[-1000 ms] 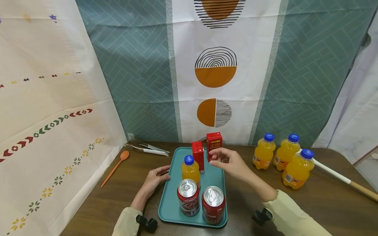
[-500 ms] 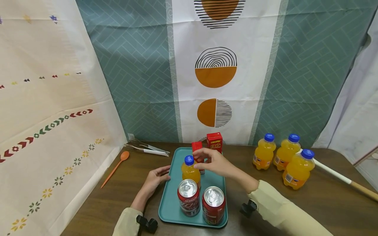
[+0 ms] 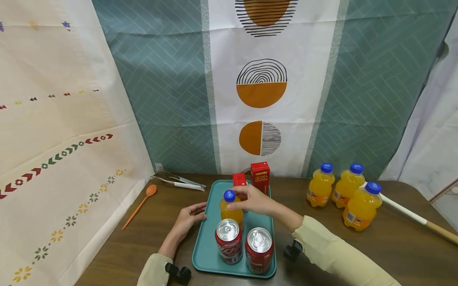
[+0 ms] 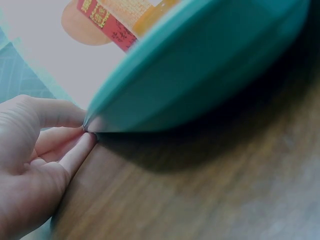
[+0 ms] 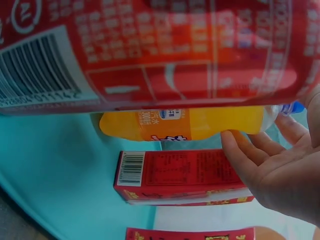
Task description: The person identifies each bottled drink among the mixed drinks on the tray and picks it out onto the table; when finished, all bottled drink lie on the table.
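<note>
A teal tray (image 3: 205, 254) lies on the table. My left hand (image 3: 187, 218) is at its left side, with extended fingertips at the tray edge in the left wrist view. On the tray an orange drink bottle (image 3: 231, 215) with a blue cap stands upright. My right hand (image 3: 252, 200) holds this bottle near its neck, thumb in front and fingers behind. Two red soda cans (image 3: 259, 254) stand at the tray's near end. Behind the bottle are two red drink cartons (image 3: 260, 174), one partly hidden by my right hand. A can fills the top of the right wrist view.
Three more orange drink bottles (image 3: 361, 208) stand at the right, beside a long white-and-wood stick (image 3: 408, 212). An orange spoon (image 3: 143, 198) and white-handled tongs (image 3: 184, 183) lie on the left. Patterned cloths (image 3: 171, 79) hang behind and beside the wooden table (image 3: 304, 238).
My right hand has left the rear right carton, moved left and toward me, and taken hold of the orange drink bottle on the tray. My left hand stays at the tray edge.
</note>
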A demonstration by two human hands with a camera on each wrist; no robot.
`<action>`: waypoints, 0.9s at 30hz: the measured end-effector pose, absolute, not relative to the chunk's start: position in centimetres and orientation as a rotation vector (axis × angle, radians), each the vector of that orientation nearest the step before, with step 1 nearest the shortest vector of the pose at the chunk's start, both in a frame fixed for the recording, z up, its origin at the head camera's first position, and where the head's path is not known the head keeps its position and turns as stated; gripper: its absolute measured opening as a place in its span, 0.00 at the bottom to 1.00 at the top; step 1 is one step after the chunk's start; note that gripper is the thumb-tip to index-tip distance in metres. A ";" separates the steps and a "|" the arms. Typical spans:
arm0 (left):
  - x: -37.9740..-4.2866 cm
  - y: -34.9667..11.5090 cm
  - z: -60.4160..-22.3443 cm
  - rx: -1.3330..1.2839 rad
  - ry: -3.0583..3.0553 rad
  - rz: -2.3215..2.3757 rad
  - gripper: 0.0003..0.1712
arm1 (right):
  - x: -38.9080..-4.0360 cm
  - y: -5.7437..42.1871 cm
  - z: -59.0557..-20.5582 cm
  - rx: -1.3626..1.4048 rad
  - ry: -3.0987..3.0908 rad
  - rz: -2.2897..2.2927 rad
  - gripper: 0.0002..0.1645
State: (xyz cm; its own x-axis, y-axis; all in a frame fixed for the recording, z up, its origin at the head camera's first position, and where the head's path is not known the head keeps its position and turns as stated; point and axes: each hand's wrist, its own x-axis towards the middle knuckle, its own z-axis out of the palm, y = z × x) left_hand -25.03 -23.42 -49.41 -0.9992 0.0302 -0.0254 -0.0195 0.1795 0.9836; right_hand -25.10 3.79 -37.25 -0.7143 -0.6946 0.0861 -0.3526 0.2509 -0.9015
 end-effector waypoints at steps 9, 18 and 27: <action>-25.1 -23.5 -49.5 0.021 2.357 1.993 0.27 | -25.0 3.7 -37.5 -0.900 2.202 -1.477 0.30; -25.0 -23.3 -49.3 -0.007 2.339 2.007 0.27 | -24.6 3.8 -37.5 -0.747 2.204 -1.505 0.30; -25.1 -23.3 -49.4 -0.012 2.342 2.010 0.27 | -24.6 3.9 -37.1 -0.643 2.213 -1.527 0.29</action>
State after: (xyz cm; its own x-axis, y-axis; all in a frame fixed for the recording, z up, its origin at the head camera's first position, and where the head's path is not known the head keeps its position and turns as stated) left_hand -25.11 -23.27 -49.35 -0.9984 0.0304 -0.0473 -0.0422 0.1525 0.9874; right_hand -24.61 3.87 -37.12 -0.8254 -0.5626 -0.0471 -0.1555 0.3067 -0.9390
